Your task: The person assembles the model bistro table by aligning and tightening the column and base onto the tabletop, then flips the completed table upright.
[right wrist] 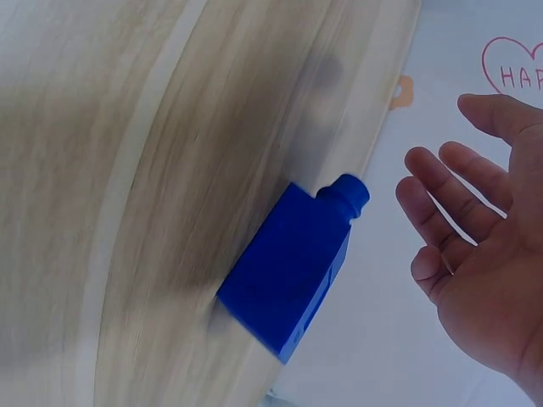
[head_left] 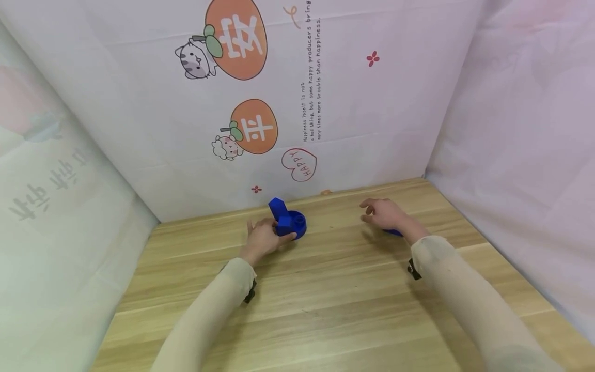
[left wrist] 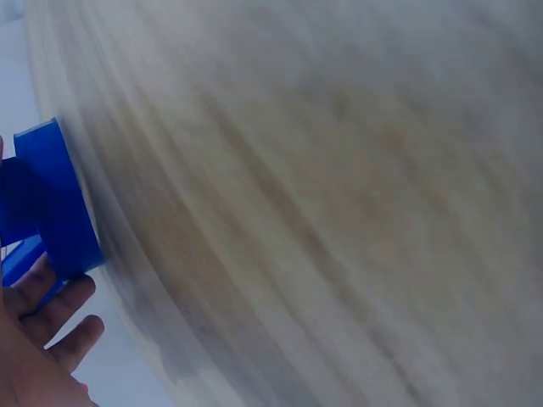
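On the far part of the wooden table, my left hand (head_left: 261,239) grips a blue part with a round, cup-like base (head_left: 299,231) and two angular posts. Its thumb lies along the near side of the base. The left wrist view shows the round base (left wrist: 61,199) edge-on, with fingertips (left wrist: 72,297) close beside it. My right hand (head_left: 389,214) hovers off to the right, fingers loosely bent and nothing in them. A blue block (head_left: 394,232) lies beneath that hand, mostly hidden in the head view. Seen from the right wrist, this block (right wrist: 284,267) is box-shaped with a short round knob.
The pale wooden tabletop (head_left: 321,299) runs up to a white printed cloth (head_left: 344,129) at the back. More white cloth hangs along the left side (head_left: 60,222) and the right side (head_left: 520,170).
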### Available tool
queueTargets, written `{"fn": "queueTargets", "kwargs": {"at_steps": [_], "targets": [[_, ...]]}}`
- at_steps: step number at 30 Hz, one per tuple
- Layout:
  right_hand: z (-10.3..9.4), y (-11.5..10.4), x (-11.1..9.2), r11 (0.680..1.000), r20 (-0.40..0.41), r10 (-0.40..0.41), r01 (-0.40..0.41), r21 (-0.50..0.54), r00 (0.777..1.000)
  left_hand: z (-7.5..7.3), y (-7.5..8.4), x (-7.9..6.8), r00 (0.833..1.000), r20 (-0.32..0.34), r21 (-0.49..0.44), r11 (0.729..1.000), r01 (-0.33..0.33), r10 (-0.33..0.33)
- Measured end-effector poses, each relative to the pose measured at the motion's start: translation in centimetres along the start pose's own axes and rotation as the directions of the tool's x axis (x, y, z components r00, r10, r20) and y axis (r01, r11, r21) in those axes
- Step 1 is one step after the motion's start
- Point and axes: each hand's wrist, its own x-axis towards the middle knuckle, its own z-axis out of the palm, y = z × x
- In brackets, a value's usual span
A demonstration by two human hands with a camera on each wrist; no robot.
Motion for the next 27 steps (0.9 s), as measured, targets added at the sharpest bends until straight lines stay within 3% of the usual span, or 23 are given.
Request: {"fn": "queueTargets", "kwargs": {"at_steps": [13,18,27], "targets": [[-0.7,2.5,-1.0,0.999,-0.028,0.013,-0.014,-0.042,1.000,0.1,-1.0,0.1,0.999,0.024,-0.028,0.999,-0.044,0.045],[-1.1,4.3,-2.0,0.994,-0.020,0.067,-0.068,-0.081,0.998,-0.2,-1.1,0.0,0.998,0.045,-0.045,0.998,-0.052,0.054],[-2.1,5.9,-4.0,0.972,0.128,0.194,-0.173,-0.157,0.973,-0.6,-1.2,0.2,0.997,0.063,-0.096,0.995,-0.035,0.041]]}}
